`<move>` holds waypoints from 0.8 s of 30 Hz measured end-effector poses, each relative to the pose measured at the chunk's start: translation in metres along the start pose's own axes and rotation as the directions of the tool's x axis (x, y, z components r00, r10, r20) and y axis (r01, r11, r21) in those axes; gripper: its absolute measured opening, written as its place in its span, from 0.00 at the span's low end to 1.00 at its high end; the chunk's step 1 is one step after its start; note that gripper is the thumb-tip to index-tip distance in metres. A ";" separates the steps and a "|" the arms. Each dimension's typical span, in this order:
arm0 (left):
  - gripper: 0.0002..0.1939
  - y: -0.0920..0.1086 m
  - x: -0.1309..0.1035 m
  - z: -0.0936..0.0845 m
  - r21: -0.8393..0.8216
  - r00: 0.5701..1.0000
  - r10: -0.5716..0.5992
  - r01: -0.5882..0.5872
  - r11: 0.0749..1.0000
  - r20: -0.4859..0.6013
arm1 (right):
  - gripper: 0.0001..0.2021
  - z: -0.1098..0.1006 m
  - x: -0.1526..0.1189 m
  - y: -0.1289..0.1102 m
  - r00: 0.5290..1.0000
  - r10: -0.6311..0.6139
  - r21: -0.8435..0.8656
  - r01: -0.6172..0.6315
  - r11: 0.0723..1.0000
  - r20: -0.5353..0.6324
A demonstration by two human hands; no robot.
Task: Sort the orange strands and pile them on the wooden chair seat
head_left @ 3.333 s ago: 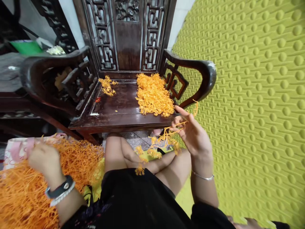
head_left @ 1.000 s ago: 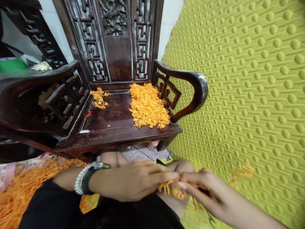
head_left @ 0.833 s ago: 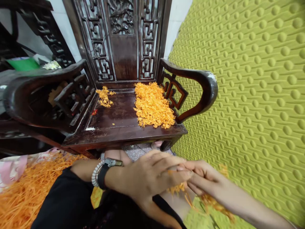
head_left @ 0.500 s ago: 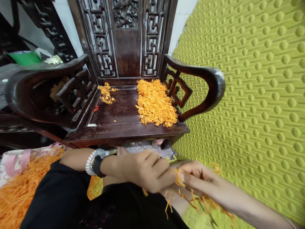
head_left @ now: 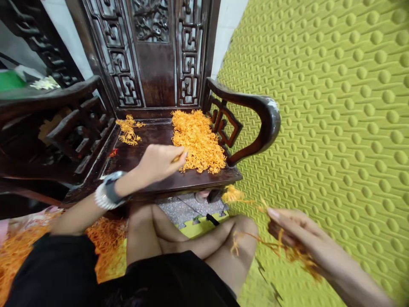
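Note:
My left hand point(head_left: 159, 164), with a watch and a white coiled band on its wrist, reaches over the dark wooden chair seat point(head_left: 153, 179). Its fingers are pinched on a small orange piece at the near side of a pile of knotted orange strands point(head_left: 200, 138); whether it touches the pile I cannot tell. Out to the right, above the yellow-green mat, my right hand point(head_left: 295, 232) is closed around several orange strands point(head_left: 271, 245). Their ends dangle below the palm and beyond the fingertips. An orange tuft point(head_left: 232, 194) shows in front of that hand, blurred.
A smaller clump of orange pieces point(head_left: 129, 129) and a red scrap point(head_left: 113, 152) lie on the seat's left side. Loose orange strands point(head_left: 28, 247) heap at lower left. The chair's armrest point(head_left: 270, 119) curves outward beside the padded yellow-green wall point(head_left: 319, 106).
My left hand has left my right hand and moved up and left to the pile on the seat. The right hand has shifted slightly right, still holding strands. The view has turned slightly right.

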State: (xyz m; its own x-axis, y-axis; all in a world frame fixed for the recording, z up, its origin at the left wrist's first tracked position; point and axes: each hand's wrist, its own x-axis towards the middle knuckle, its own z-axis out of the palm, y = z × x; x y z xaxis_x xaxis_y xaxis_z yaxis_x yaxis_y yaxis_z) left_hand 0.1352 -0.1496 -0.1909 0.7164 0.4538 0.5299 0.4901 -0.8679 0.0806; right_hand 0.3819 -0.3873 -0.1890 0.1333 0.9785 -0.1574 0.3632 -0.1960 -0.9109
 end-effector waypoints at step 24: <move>0.16 0.071 0.027 0.012 -0.814 0.631 0.726 -0.250 0.524 0.273 | 0.16 0.009 0.020 -0.030 0.931 -0.029 -0.168 0.096 0.981 0.363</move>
State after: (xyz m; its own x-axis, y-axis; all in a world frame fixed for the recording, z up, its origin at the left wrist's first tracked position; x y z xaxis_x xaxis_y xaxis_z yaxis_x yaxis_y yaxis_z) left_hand 0.1948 -0.1963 -0.1813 0.9435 -0.2886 0.1626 -0.3270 -0.7326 0.5969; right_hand 0.3656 -0.3609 -0.1676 -0.2210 0.9403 -0.2590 0.5244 -0.1093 -0.8445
